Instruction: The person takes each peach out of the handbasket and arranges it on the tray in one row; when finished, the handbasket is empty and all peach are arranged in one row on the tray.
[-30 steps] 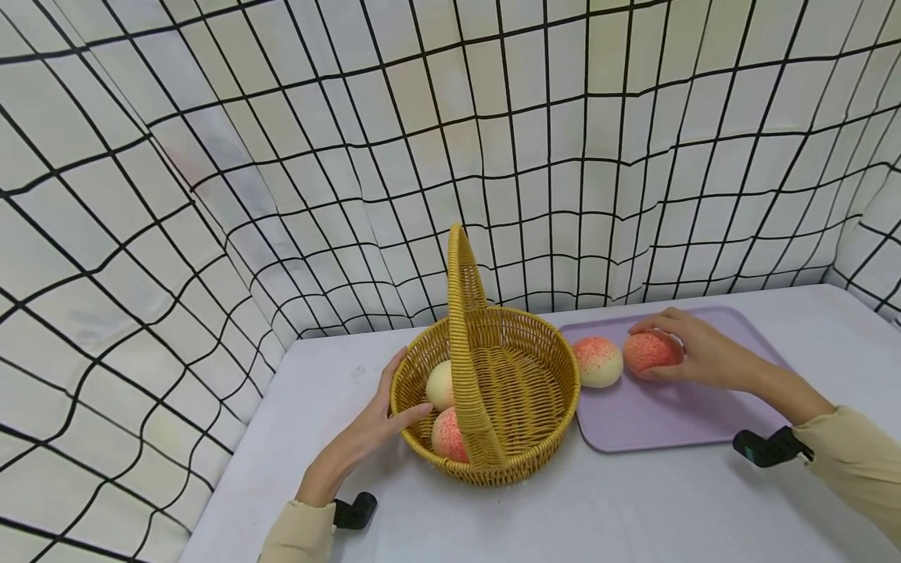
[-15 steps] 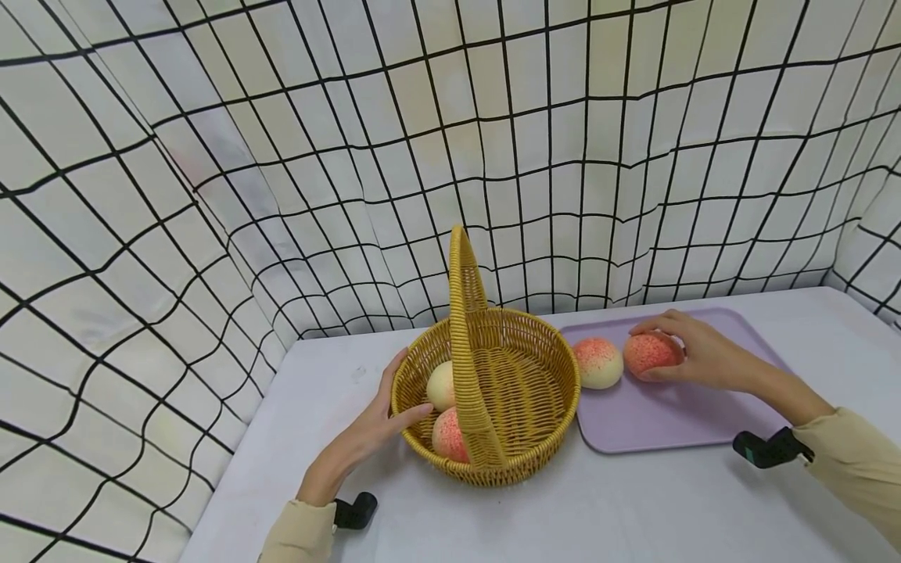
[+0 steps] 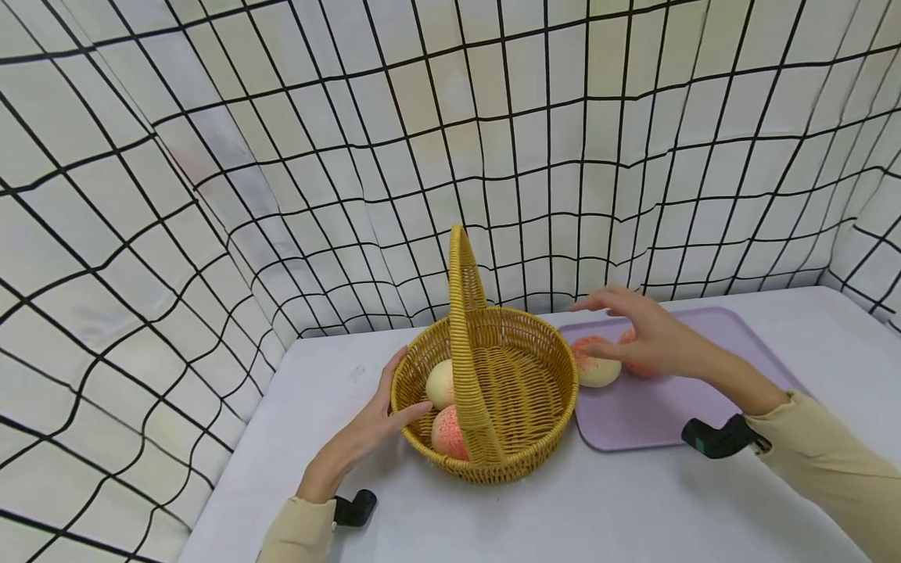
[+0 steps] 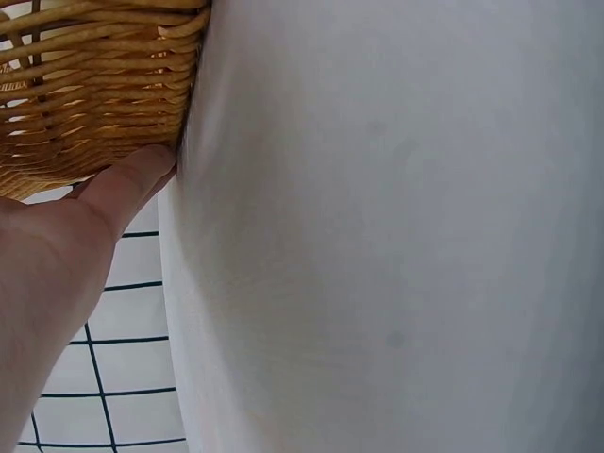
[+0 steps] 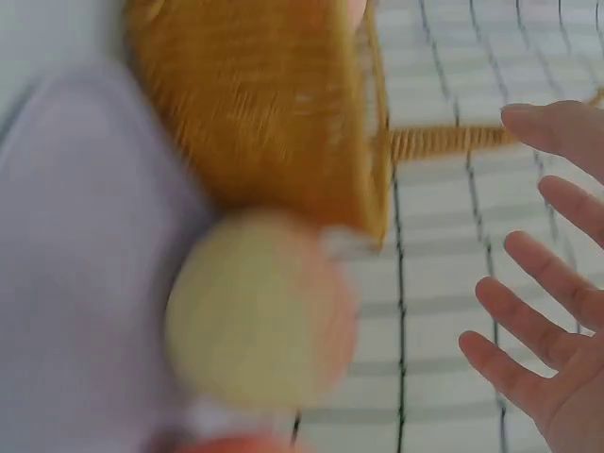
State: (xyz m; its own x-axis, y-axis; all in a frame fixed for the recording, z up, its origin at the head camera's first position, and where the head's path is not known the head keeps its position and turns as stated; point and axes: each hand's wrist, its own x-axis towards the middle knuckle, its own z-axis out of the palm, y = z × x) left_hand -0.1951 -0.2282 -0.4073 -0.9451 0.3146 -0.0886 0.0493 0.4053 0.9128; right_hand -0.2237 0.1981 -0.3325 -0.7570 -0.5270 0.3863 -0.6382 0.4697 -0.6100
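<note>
In the head view, my left hand (image 3: 369, 428) holds the left side of a wicker basket (image 3: 531, 383), thumb over the rim and fingers along the outer wall. Two peaches lie inside: a pale one (image 3: 439, 385) and a red-speckled one (image 3: 447, 432), both partly behind the handle. My right hand (image 3: 651, 332) hovers with fingers spread over two peaches on a purple tray (image 3: 662, 410). Of these, the left peach (image 3: 600, 372) is half pale, half red; the redder peach (image 3: 636, 367) is mostly covered by the hand. The right wrist view shows that hand (image 5: 566, 330) empty, apart from a blurred peach (image 5: 260, 316).
The basket's tall arched handle (image 3: 464, 313) rises above its rim. The tray's left edge lies close against the basket. A white tabletop (image 3: 598, 508) spreads in front, and a white cloth wall with black grid lines (image 3: 521, 195) stands behind.
My right hand has let go of the redder peach, risen and moved left above the other tray peach, fingers spreading. Left hand and basket have stayed nearly still.
</note>
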